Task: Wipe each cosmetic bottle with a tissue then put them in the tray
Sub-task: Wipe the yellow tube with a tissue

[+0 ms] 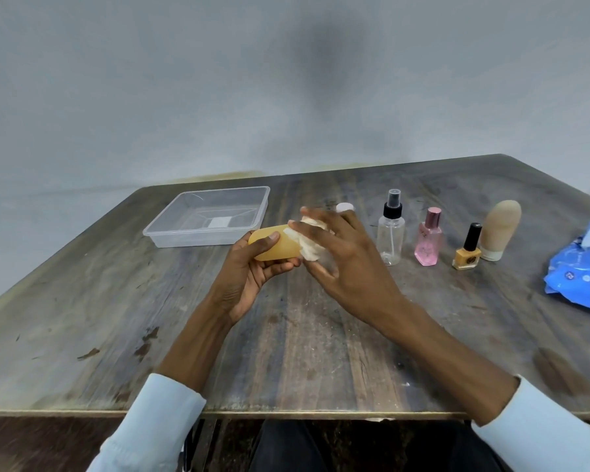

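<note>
My left hand (249,267) grips an amber-yellow bottle (276,248), held on its side above the table's middle. My right hand (341,253) presses a crumpled white tissue (309,243) against the bottle's right end, fingers mostly straight. The bottle's white cap (344,207) shows just past my right fingers. A clear plastic tray (212,218) sits behind and to the left, with nothing in it but a white label on its floor.
To the right stand a clear spray bottle (391,233), a pink perfume bottle (429,241), a yellow nail polish (468,250) and a beige tube (499,229). A blue wipes pack (583,267) lies at the right edge of the wooden table (304,352).
</note>
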